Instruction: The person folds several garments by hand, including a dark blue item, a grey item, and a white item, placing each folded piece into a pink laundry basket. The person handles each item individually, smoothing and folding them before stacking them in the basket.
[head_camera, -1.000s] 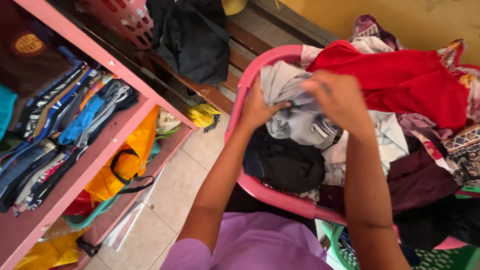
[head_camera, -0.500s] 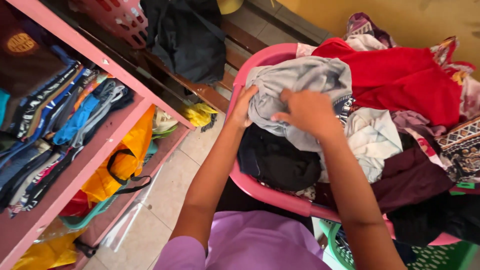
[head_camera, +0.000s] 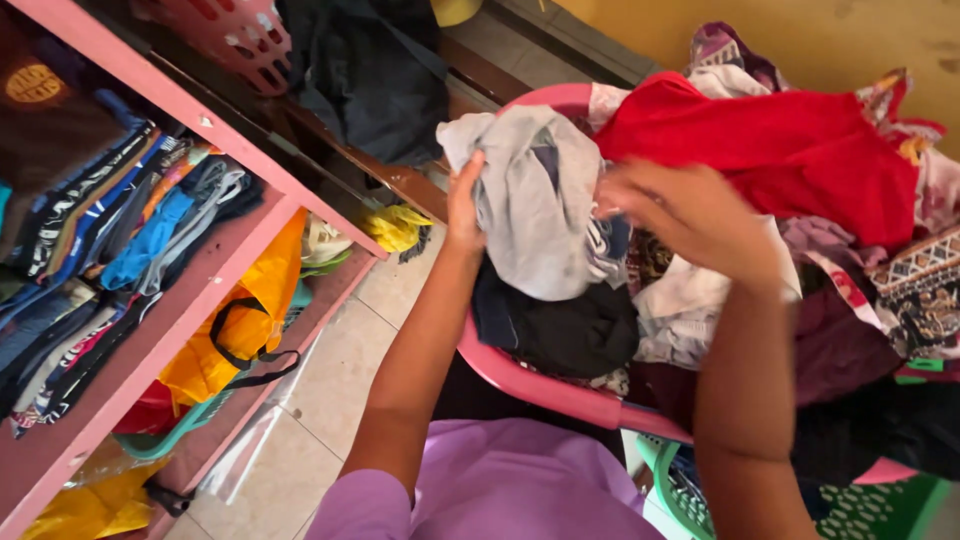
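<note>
Grey garment (head_camera: 535, 200) lifted over pink tub (head_camera: 530, 380) of laundry | left hand (head_camera: 465, 205) fingers grip its left edge | right hand (head_camera: 690, 215) blurred at its right side, grip unclear | garment's lower part hidden among clothes

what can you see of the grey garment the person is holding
The grey garment is a soft, crumpled piece of light grey cloth with a darker blue-grey patch in its folds. It hangs bunched over the near side of the pink basin, above a black garment and beside a red one. The left hand grips its left edge; the right hand, blurred, holds its right side.
</note>
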